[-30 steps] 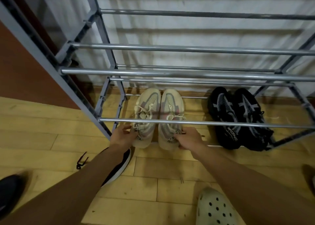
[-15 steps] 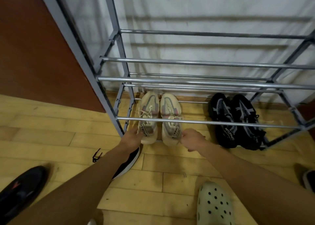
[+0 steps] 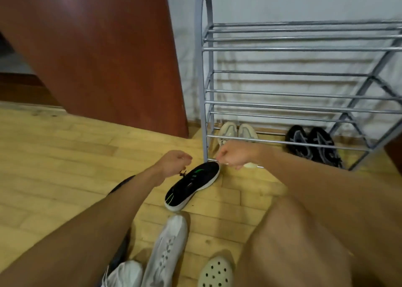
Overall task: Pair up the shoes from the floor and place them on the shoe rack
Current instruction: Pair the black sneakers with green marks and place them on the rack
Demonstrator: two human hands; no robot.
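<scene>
**Hands.** The left hand [image 3: 174, 162] is closed into a loose fist directly above the upturned lace [image 3: 183, 173] of a black shoe [image 3: 193, 184]. Whether the fingers actually pinch the lace cannot be told. The right hand [image 3: 233, 156] is also curled, its thumb and forefinger drawn together on the rim of the same shoe at the end nearest the rack. Both bare forearms reach in from the lower edge of the view.

**Task objects.** The black shoe, with green stripes and a white sole, lies on the wooden floor [image 3: 54, 156] just in front of the left post of the shoe rack [image 3: 282, 94]. On the rack's lowest tier a beige pair [image 3: 227, 132] stands at the left, partly hidden by the right hand. A black pair [image 3: 309, 143] stands well apart to the right. In each pair the two shoes are side by side.

**Surroundings.** On the floor nearer the person are a white sneaker [image 3: 167, 249], a second white sneaker [image 3: 126, 273], a pale perforated clog [image 3: 215, 273] and a dark shoe [image 3: 120, 184] mostly covered by the left forearm. A bare knee [image 3: 293, 243] fills the lower right. A reddish-brown door [image 3: 97, 47] stands left of the rack, and a white wall [image 3: 304, 1] stands behind it.
</scene>
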